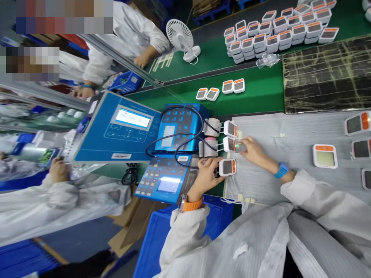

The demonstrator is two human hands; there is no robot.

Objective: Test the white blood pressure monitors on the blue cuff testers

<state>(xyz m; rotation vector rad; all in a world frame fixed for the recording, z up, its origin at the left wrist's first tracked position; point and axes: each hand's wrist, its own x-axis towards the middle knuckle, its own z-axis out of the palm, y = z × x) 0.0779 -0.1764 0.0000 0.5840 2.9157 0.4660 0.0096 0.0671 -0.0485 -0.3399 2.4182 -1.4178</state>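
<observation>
My left hand (206, 173), with an orange watch strap at its wrist, is closed at the left edge of a white square monitor (227, 167) with a grey screen and orange strip. Its fingertips and a dark cable end there partly hide each other. My right hand (252, 150), wearing a blue wristband, pinches a small translucent piece (240, 147) with a green glow, against the orange side of the middle monitor (229, 144). A third monitor (230, 129) lies just above. White tubes run from the upper two to wrapped cuffs (210, 147).
Blue testers with keypads and screens (124, 127) stand left, dark cables looping over them. More monitors (325, 156) lie right, and stacked ones (279, 33) at the back. A white fan (180, 34), a dark taped board (327, 73) and a blue bin (156, 235) are around. Co-workers' sleeves (34, 204) show left.
</observation>
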